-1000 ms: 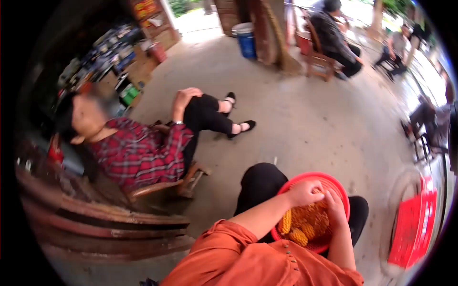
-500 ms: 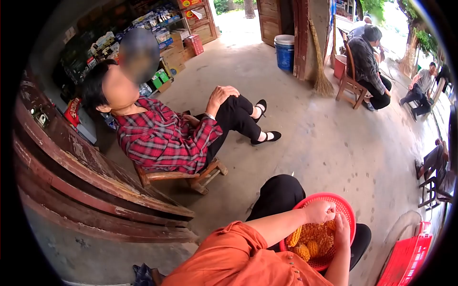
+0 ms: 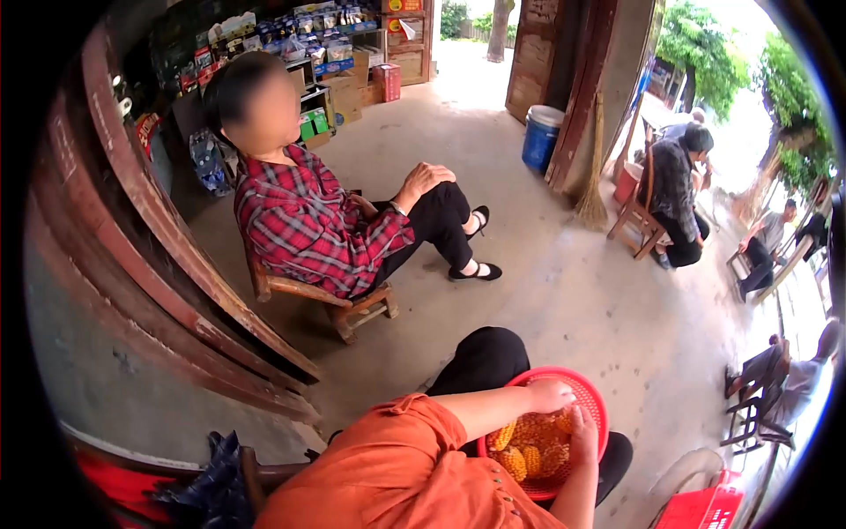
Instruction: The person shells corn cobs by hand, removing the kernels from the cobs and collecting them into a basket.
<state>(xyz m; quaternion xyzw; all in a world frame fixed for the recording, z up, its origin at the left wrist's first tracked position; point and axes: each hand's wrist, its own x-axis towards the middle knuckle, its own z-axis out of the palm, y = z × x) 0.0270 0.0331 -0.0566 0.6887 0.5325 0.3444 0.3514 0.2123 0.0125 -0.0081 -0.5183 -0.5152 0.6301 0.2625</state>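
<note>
A red plastic basket rests on my lap, between my black-trousered knees. Inside it lie several yellow-orange corn cobs and a layer of loose corn kernels. My left hand is closed, knuckles up, over the basket's far side. Close against it, my right hand is held upright with its fingers curled inward. The two hands meet at the fingertips above the corn. Whatever is between the fingers is too small or hidden to make out.
A person in a plaid shirt sits on a low wooden chair at the left. Further off are a blue bucket, a broom and other seated people. A red crate stands at lower right.
My view has tilted and shifted, so the basket and hands appear further left. Both hands stay together over the basket. The seated person's head has turned toward the right.
</note>
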